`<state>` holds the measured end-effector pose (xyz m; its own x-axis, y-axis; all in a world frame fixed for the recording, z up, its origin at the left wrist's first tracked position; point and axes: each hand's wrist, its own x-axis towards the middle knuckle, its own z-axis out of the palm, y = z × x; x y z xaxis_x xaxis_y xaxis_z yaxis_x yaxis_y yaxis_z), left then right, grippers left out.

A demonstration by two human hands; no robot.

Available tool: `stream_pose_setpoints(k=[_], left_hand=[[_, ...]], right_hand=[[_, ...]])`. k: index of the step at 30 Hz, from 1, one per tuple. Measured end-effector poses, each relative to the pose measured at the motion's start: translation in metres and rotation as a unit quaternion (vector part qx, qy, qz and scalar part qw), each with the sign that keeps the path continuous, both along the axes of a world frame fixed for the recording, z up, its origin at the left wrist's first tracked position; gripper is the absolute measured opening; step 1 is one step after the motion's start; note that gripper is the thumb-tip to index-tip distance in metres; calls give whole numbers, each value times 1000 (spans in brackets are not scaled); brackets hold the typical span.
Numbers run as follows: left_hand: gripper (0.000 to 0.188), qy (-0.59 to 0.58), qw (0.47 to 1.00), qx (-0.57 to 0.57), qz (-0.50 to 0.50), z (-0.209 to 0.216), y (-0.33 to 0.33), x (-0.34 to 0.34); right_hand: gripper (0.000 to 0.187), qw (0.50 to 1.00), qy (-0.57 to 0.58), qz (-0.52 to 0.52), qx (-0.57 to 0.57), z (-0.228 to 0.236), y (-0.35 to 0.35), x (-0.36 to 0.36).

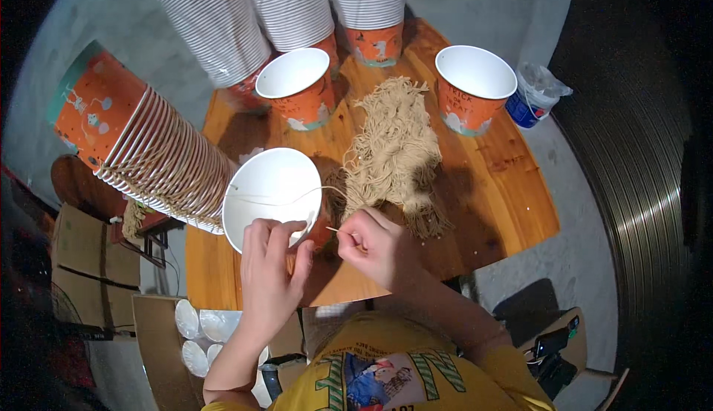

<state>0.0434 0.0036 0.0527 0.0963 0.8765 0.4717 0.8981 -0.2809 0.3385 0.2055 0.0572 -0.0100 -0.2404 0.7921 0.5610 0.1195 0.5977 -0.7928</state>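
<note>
A white-lined paper bucket (273,181) is tilted toward me at the table's near left. My left hand (271,259) grips its near rim, fingers curled over the edge and thumb to the right. A thin beige cord (282,203) crosses the bucket's mouth and loops over its right rim. Just right of the bucket, my right hand (377,249) is closed in a pinch on the cord, with a short end poking out toward the bucket. Beyond my right hand lies a thick bundle of beige cords (394,151).
A long stack of orange buckets with cords (160,158) leans at left. Two single buckets (297,88) (475,88) stand farther back. Tall wrapped bucket stacks (290,10) line the wooden table's (505,203) far edge. A blue-and-white tub (533,95) is beyond the right edge; cardboard boxes (96,262) are at lower left.
</note>
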Motion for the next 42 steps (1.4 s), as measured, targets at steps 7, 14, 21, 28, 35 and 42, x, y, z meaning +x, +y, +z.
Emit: stream_pose_setpoints(k=[7,14,21,28,35,42], left_hand=[[24,-65,995,-75,-16,-5,4,-5],[28,-64,995,-70,-23,-4,6,-5],[27,-51,995,-78,-27,-1,8,-8],[23,-146,956,-252,-43,10,32,-23],[12,-166,939,-287,-87,2,46,-33],[10,-271,931,-241,-26,5,46,-32]], right_hand=[[14,1000,13,-10,-6,-2,7,-13],[13,1000,-2,-27,-6,-5,11,-19],[12,999,-19,-39,-3,-3,14,-24],[11,999,-40,-28,-7,2,16,-25],[10,999,-28,-31,4,-1,15,-25],[17,995,-24,36,-95,8,23,-6]])
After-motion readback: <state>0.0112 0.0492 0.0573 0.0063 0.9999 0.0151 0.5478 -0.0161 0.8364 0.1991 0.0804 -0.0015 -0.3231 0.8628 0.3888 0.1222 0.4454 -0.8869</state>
